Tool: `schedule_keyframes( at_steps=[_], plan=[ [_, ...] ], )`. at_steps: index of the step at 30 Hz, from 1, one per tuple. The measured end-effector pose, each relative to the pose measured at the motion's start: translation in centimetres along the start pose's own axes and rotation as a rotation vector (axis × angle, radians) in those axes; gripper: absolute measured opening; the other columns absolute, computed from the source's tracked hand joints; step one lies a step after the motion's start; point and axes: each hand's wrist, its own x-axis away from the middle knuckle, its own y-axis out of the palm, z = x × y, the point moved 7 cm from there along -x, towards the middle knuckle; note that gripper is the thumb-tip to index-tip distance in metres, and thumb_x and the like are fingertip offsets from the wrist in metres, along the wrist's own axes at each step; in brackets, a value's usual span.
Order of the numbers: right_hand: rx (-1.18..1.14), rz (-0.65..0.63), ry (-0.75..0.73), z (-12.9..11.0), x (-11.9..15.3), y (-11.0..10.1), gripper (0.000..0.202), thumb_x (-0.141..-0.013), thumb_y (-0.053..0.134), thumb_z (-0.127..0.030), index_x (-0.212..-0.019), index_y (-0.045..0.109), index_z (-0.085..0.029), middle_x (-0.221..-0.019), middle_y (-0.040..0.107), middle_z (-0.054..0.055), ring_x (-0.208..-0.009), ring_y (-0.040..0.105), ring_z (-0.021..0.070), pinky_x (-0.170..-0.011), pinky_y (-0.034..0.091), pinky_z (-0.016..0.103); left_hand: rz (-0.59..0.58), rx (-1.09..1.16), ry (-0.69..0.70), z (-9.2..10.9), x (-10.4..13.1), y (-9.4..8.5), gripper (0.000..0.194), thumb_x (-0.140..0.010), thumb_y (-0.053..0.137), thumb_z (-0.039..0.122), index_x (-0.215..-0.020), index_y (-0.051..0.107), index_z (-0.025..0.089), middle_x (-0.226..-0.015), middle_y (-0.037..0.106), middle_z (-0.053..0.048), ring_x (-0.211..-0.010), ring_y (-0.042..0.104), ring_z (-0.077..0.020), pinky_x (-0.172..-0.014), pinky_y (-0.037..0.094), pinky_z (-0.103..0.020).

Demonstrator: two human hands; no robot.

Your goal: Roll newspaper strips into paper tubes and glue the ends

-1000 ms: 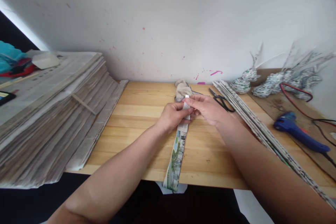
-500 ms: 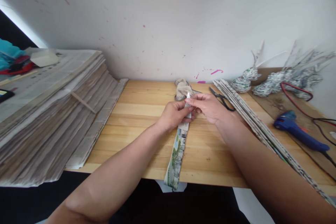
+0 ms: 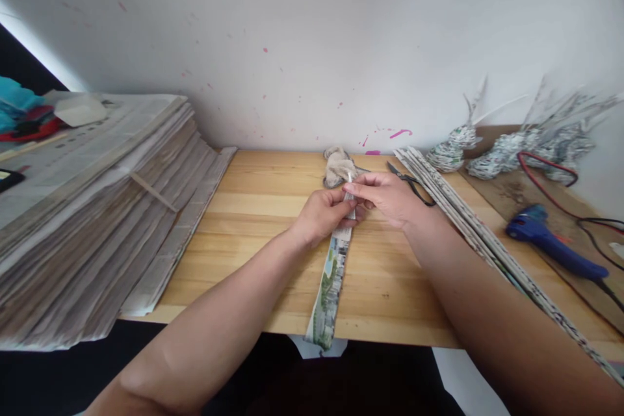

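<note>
A long printed newspaper strip [image 3: 329,292] hangs from my fingers toward the table's front edge, its far end narrowed to a thin white tip. My left hand [image 3: 322,216] is closed, thumb and fingers gripping the strip's upper part. From the right, my right hand [image 3: 383,197] pinches the same strip close to the tip. The two hands nearly touch, and their fingers hide part of the paper. Just beyond them lies a crumpled beige cloth glove [image 3: 338,168]. Dark-handled scissors [image 3: 412,182] rest beside my right hand.
A tall stack of newspaper sheets [image 3: 112,208] fills the left side. Rolled paper sticks [image 3: 468,227] run along the right. Further right are a blue glue gun [image 3: 556,244] with a cord, a brown board [image 3: 504,198], and woven paper figures [image 3: 451,148] by the wall [image 3: 302,26].
The paper tip between my fingers looks narrower than before. Both hands keep almost the same place, and the view has shifted very slightly.
</note>
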Motion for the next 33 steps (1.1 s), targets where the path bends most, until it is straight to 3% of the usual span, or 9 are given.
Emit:
schedule_keyframes(
  at_steps=[7,14,20,25,33],
  plan=[
    [-0.11,0.001,0.079,0.5,0.1,0.8,0.031,-0.058,0.081,-0.039,-0.064,0.06,-0.017,-0.05,0.057,-0.003,-0.042,0.049,0.0091,-0.041,0.041,0.025,0.038,-0.116,0.024,-0.4,-0.3,-0.4,0.021,-0.072,0.071,0.03,-0.083,0.07,0.012,-0.074,0.067,-0.004,-0.063,0.061,-0.0098,-0.062,0.051,-0.023],
    [-0.178,0.009,0.131,1.2,0.1,1.0,0.035,-0.059,0.081,-0.039,-0.063,0.053,-0.02,-0.049,0.055,-0.004,-0.04,0.048,0.0093,-0.037,0.036,0.024,0.008,-0.078,-0.019,-0.1,0.2,0.2,0.015,-0.079,0.064,0.024,-0.085,0.068,0.011,-0.081,0.068,-0.008,-0.07,0.063,-0.0111,-0.061,0.052,-0.022],
    [-0.174,0.017,0.13,1.3,0.1,1.2,0.036,-0.059,0.081,-0.042,-0.064,0.051,-0.021,-0.049,0.055,-0.004,-0.038,0.048,0.0104,-0.035,0.037,0.025,0.029,-0.04,0.008,0.1,0.1,0.3,0.016,-0.078,0.066,0.021,-0.089,0.063,0.011,-0.073,0.066,-0.005,-0.066,0.062,-0.0092,-0.063,0.052,-0.021],
    [-0.179,0.013,0.113,1.4,0.0,1.2,0.039,-0.056,0.082,-0.044,-0.064,0.053,-0.02,-0.053,0.058,-0.003,-0.042,0.051,0.011,-0.036,0.04,0.025,0.07,-0.057,0.0,-0.2,0.0,0.0,0.02,-0.074,0.07,0.025,-0.086,0.062,0.011,-0.071,0.065,-0.005,-0.063,0.062,-0.0102,-0.061,0.053,-0.023],
    [-0.131,-0.049,0.085,1.0,0.1,1.2,0.034,-0.062,0.079,-0.046,-0.067,0.057,-0.02,-0.053,0.058,-0.003,-0.041,0.05,0.0106,-0.038,0.041,0.026,0.062,-0.045,-0.041,-0.4,0.1,-0.1,0.021,-0.075,0.069,0.031,-0.078,0.065,0.011,-0.07,0.066,-0.005,-0.064,0.062,-0.011,-0.06,0.051,-0.023]
  ],
)
